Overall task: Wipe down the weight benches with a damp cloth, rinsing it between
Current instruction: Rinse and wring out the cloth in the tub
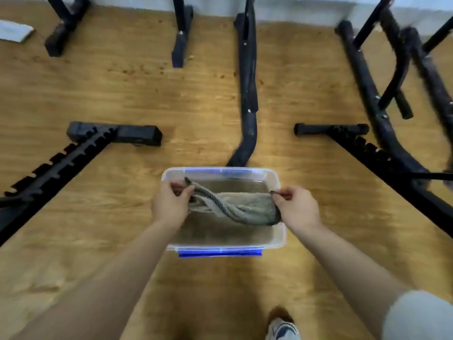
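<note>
Grey cloth [235,208] stretched, twisted, above murky water in clear plastic tub [279,239] on wood floor [98,217]. Left hand [169,204] pinches one end, right hand [297,207] other. Black bench frames [247,94] around.

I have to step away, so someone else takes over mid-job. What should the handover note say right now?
Left hand and right hand each grip one end of the grey cloth, stretched and twisted over the clear tub of murky water on the wood floor.
Done: the cloth looks wet, mid-rinse.
Left: probably wring it out, then wipe. Only black bench frames show; the pads are out of view, so progress there is unknown.
</note>
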